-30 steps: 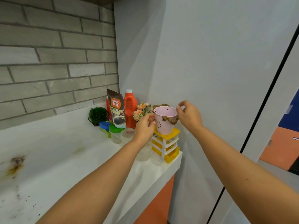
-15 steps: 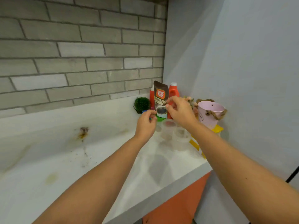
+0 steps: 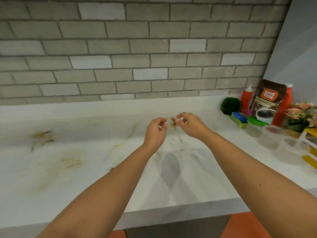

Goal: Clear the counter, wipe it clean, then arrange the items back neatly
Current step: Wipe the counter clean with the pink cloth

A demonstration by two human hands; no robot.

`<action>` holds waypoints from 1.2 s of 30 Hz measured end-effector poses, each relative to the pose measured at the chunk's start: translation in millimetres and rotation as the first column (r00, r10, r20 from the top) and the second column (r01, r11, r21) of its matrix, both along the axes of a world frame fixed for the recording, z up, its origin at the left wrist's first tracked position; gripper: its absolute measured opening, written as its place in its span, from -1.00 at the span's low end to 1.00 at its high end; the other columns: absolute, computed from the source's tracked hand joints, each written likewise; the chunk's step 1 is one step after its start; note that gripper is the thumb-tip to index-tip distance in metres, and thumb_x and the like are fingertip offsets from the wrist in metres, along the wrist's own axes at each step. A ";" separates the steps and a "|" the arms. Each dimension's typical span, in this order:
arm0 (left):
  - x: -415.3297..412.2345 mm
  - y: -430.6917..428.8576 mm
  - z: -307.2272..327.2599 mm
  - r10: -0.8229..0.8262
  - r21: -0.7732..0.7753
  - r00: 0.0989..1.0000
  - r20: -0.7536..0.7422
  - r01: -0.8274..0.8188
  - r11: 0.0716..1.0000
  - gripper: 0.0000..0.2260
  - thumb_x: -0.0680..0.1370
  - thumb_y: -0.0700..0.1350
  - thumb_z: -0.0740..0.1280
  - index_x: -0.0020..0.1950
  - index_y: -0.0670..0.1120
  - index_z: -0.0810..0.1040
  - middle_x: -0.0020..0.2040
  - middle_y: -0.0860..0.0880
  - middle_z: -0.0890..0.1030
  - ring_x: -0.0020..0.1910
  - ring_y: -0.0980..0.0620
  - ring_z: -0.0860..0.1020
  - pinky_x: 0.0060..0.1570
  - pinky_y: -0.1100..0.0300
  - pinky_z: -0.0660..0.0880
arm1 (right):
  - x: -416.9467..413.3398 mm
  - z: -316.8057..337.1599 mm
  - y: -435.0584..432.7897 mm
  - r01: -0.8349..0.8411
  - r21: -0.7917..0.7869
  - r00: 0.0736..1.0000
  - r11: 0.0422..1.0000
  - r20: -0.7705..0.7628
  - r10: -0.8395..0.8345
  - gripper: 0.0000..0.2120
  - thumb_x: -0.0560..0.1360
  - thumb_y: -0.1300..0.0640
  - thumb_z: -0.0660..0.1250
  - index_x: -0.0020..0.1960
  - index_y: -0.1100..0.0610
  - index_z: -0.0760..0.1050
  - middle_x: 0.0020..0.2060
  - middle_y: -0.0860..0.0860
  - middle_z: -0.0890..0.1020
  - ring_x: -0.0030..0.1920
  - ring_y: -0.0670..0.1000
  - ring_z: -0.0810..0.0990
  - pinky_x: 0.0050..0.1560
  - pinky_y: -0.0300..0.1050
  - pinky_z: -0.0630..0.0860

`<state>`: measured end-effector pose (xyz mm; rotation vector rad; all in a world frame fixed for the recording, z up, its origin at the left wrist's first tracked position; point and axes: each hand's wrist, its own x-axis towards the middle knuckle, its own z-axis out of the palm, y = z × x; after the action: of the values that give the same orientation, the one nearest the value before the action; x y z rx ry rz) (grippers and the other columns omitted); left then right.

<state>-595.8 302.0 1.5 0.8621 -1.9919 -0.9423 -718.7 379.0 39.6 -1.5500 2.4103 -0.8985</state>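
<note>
counter [image 3: 85,169]: white marbled slab, smooth, smeared with brown and yellow stains, crumbs mid-way | items bunched at far right: coffee pouch [image 3: 267,100], red bottle [image 3: 283,107], green ball plant [image 3: 230,105], clear round tubs [image 3: 270,139] | left hand [image 3: 155,130] and right hand [image 3: 189,125]: above the stain, near each other, fingers loosely curled, empty

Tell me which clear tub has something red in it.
The middle clear tub, sitting between a nearer tub and a farther tub, which both look empty.
</note>
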 end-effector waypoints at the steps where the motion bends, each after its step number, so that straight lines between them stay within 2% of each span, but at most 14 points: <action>1: 24.6 -10.1 -0.7 0.029 0.001 1.000 0.003 -0.029 1.000 -0.79 0.58 -0.19 0.19 0.18 -0.15 0.51 0.11 -0.09 0.53 -0.12 0.05 0.48 -0.05 0.27 0.41 | 21.8 -0.5 -13.2 -0.028 0.001 1.000 1.000 -0.002 0.028 -0.64 0.58 -0.04 0.15 0.31 0.10 0.42 0.20 0.13 0.49 0.18 0.10 0.49 0.15 -0.10 0.41; 5: 120.8 -43.6 -5.7 0.142 -0.002 0.989 0.030 -0.142 0.990 -0.79 0.59 -0.17 0.19 0.18 -0.14 0.51 0.11 -0.09 0.52 -0.11 0.04 0.49 -0.05 0.25 0.41 | 108.3 -3.8 -59.1 -0.123 0.035 0.992 0.992 -0.033 0.124 -0.64 0.58 -0.06 0.14 0.29 0.07 0.44 0.20 0.12 0.49 0.19 0.10 0.48 0.10 -0.12 0.37; 9: 214.3 -67.1 -13.2 0.244 -0.011 0.968 0.051 -0.244 0.970 -0.79 0.58 -0.18 0.19 0.18 -0.14 0.51 0.12 -0.10 0.53 -0.13 0.04 0.48 -0.06 0.26 0.40 | 189.4 -7.6 -95.8 -0.220 0.053 0.975 0.974 -0.019 0.221 -0.64 0.58 -0.05 0.14 0.30 0.08 0.43 0.22 0.13 0.47 0.20 0.12 0.47 0.17 -0.06 0.40; 14: 307.5 -91.6 -21.3 0.348 0.025 0.932 0.098 -0.352 0.936 -0.78 0.59 -0.16 0.18 0.19 -0.12 0.50 0.11 -0.07 0.52 -0.12 0.04 0.47 -0.11 0.26 0.36 | 271.4 -19.7 -131.3 -0.329 0.085 0.944 0.941 0.009 0.329 -0.64 0.59 -0.04 0.15 0.31 0.09 0.42 0.23 0.14 0.44 0.23 0.12 0.45 0.19 -0.08 0.37; 25: 426.6 -143.5 -45.3 0.513 0.078 0.827 0.230 -0.541 0.838 -0.77 0.59 -0.13 0.18 0.20 -0.15 0.50 0.10 -0.05 0.51 -0.02 0.06 0.43 -0.02 0.26 0.31 | 361.6 -35.0 -218.1 -0.505 0.257 0.851 0.824 -0.008 0.525 -0.62 0.59 -0.05 0.15 0.35 0.06 0.37 0.31 0.11 0.38 0.30 0.13 0.39 0.28 0.00 0.37; 27: 446.4 -154.9 -47.7 0.519 0.079 0.815 0.257 -0.553 0.829 -0.78 0.59 -0.17 0.15 0.18 -0.16 0.50 0.06 -0.04 0.51 0.00 0.03 0.45 0.00 0.24 0.34 | 374.5 -37.9 -232.4 -0.523 0.272 0.838 0.808 -0.012 0.546 -0.62 0.58 -0.05 0.16 0.35 0.06 0.37 0.32 0.11 0.37 0.31 0.14 0.39 0.28 0.01 0.38; 29: 469.8 -166.8 -49.3 0.490 0.101 0.826 0.279 -0.532 0.841 -0.75 0.56 -0.30 0.08 0.09 -0.15 0.52 0.01 -0.04 0.49 -0.01 -0.02 0.46 -0.01 0.23 0.38 | 386.4 -43.5 -244.2 -0.532 0.285 0.829 0.798 -0.019 0.559 -0.62 0.58 -0.04 0.16 0.35 0.06 0.38 0.32 0.11 0.37 0.32 0.14 0.38 0.29 0.01 0.37; 32: 514.3 -188.7 -51.7 0.433 0.042 0.791 0.431 -0.497 0.867 -0.69 0.43 -0.45 0.03 -0.16 -0.12 0.47 -0.07 -0.05 0.50 -0.10 -0.03 0.44 -0.26 0.30 0.34 | 401.8 -55.2 -254.5 -0.523 0.325 0.831 0.788 -0.010 0.556 -0.62 0.58 -0.05 0.16 0.35 0.04 0.38 0.34 0.09 0.36 0.34 0.13 0.36 0.31 0.01 0.35; 34: 549.8 -203.7 -51.3 0.353 -0.013 0.694 0.628 -0.444 0.896 -0.70 0.41 -0.46 0.04 -0.19 -0.12 0.45 -0.10 -0.04 0.47 -0.13 -0.03 0.41 -0.30 0.27 0.31 | 411.8 -61.8 -260.4 -0.506 0.348 0.840 0.789 -0.009 0.542 -0.63 0.58 -0.06 0.17 0.35 0.02 0.38 0.35 0.08 0.36 0.34 0.13 0.34 0.32 0.02 0.35; 36: 587.8 -220.8 -51.5 0.232 0.001 0.603 0.764 -0.359 0.933 -0.70 0.39 -0.43 0.08 -0.25 -0.07 0.45 -0.10 -0.04 0.45 -0.21 -0.04 0.44 -0.31 0.23 0.39 | 422.7 -65.5 -266.4 -0.472 0.344 0.863 0.812 -0.008 0.505 -0.63 0.58 -0.05 0.17 0.34 0.02 0.38 0.34 0.08 0.37 0.34 0.14 0.34 0.32 0.03 0.34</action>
<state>-8.0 81.2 -50.0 1.8633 -2.3366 -0.5688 -296.1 112.5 -25.9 -1.9642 1.9182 -0.2986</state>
